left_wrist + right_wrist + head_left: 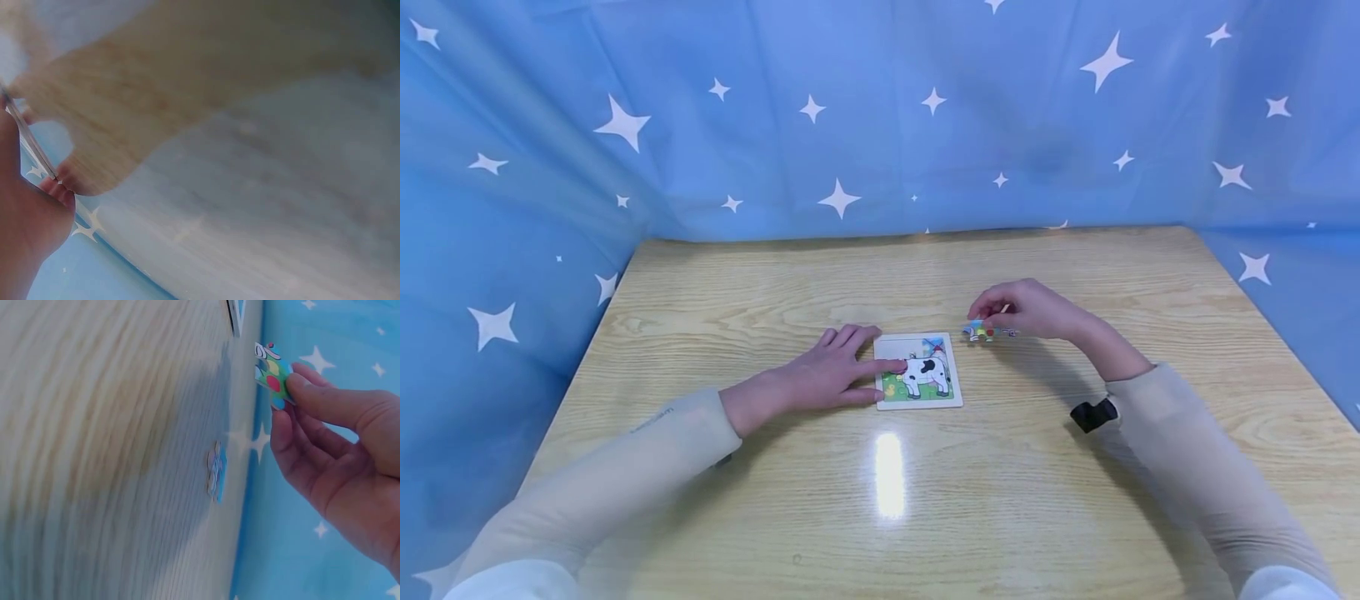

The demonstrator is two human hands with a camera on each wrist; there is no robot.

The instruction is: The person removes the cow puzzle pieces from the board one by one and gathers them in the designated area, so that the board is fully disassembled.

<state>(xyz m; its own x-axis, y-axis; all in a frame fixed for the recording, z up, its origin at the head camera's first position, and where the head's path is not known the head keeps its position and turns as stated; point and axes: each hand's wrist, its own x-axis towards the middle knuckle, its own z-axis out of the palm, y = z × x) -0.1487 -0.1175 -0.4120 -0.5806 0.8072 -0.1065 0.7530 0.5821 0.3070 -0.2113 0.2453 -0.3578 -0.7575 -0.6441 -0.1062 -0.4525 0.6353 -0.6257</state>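
Note:
My left hand (831, 367) lies flat with fingers spread over the left side of a small cow jigsaw puzzle board (919, 406). Its index finger touches the picture near the cow's head. Only the thin edge of the board (39, 150) shows in the left wrist view, beside part of the left hand (34, 219). Above the table, right of the board, my right hand (1026, 310) pinches a colourful jigsaw piece (273, 372) between thumb and fingers. A second jigsaw piece (217, 472) lies on the table beneath the right hand. The board's upper left shows a pale area without picture.
The wooden table (775, 517) carries a bright light reflection in front of the board. A blue curtain (880, 108) with white stars hangs behind the table and along its sides. A black strap piece (1093, 414) sticks out at the right cuff.

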